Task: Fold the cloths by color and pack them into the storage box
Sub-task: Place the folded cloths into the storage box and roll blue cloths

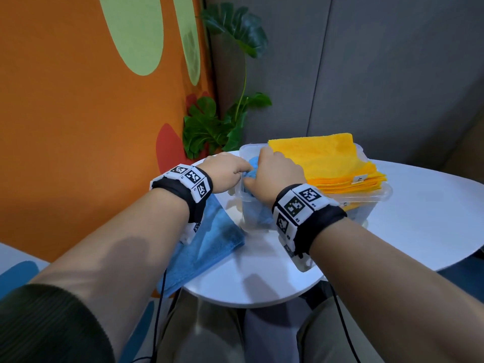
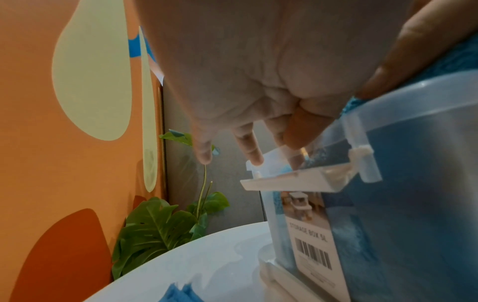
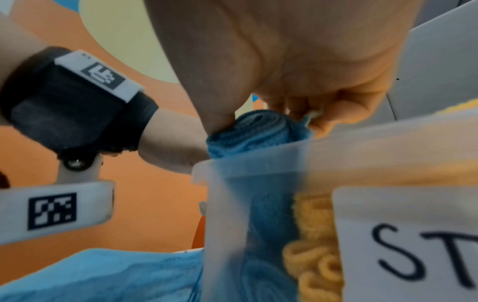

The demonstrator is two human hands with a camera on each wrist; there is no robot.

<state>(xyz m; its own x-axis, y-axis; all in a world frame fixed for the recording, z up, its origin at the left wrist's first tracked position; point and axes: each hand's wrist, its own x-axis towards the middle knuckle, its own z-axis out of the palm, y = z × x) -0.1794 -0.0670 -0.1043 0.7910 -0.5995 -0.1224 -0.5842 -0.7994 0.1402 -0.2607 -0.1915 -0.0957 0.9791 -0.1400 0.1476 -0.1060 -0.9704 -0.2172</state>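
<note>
A clear plastic storage box [image 1: 377, 195] stands on a round white table [image 1: 262, 279]. A stack of yellow cloths [image 1: 327, 158] lies across the box's right part and sticks out above the rim. At the box's left end my right hand [image 1: 275, 174] grips a rolled blue cloth [image 1: 253, 163] that stands partly inside. The right wrist view shows this hand [image 3: 297, 71] pinching the roll [image 3: 258, 130] just above the rim [image 3: 245, 169]. My left hand [image 1: 226, 171] is at the box's left end, fingers [image 2: 254, 151] fairly straight over the latch, thumb against the blue cloth [image 2: 460, 57].
A second blue cloth [image 1: 209, 244] lies flat on the table's left edge under my left forearm. A green plant [image 1: 209, 127] stands behind the table against the orange wall. Bare table top [image 1: 432, 218] stretches to the right of the box. Cables hang down near my knees.
</note>
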